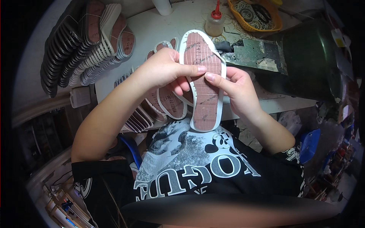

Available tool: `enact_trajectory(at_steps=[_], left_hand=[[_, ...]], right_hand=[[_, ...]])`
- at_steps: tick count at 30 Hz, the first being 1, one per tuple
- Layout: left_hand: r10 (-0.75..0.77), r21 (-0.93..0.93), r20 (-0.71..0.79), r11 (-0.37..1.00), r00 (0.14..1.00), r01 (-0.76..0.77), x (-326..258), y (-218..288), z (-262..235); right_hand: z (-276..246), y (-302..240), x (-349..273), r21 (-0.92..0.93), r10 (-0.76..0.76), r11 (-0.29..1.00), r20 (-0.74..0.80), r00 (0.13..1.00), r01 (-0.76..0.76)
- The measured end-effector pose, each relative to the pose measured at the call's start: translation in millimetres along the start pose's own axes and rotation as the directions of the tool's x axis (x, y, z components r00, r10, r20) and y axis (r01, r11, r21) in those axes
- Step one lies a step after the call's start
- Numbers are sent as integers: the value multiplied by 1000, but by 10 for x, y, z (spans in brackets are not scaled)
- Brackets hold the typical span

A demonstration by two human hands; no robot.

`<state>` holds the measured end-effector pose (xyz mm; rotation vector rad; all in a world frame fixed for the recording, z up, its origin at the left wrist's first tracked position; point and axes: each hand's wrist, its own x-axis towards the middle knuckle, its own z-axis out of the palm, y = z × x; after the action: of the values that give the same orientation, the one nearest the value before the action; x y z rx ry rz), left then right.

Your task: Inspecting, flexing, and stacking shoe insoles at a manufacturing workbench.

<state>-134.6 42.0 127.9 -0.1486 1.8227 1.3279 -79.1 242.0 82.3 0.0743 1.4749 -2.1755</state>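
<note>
A shoe insole with a reddish-brown checked face and a white wrapped rim stands tilted in front of my chest, its heel end down by my shirt. My left hand grips its left edge, thumb on the face and fingers behind. From the other side my right hand holds the right edge, its thumb tip close to the left thumb near the middle. Behind and left of it, more insoles of the same kind lie on the table, partly hidden by my left hand and forearm.
Tied stacks of dark and white-edged insoles stand at the back left. A green machine reaches in from the right, close to the held insole. Behind are a red-tipped bottle and a yellow basket of cords on the white table.
</note>
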Motion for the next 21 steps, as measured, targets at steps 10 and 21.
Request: enact_trajectory(at_steps=[10, 21], left_hand=[[84, 8, -176, 996, 981, -83, 61, -118, 7], [418, -298, -93, 854, 904, -426, -442, -599, -161]], right_hand=[[-22, 327, -355, -129, 208, 973, 108, 972, -194], [113, 358, -232, -746, -377, 439, 352, 857, 500]])
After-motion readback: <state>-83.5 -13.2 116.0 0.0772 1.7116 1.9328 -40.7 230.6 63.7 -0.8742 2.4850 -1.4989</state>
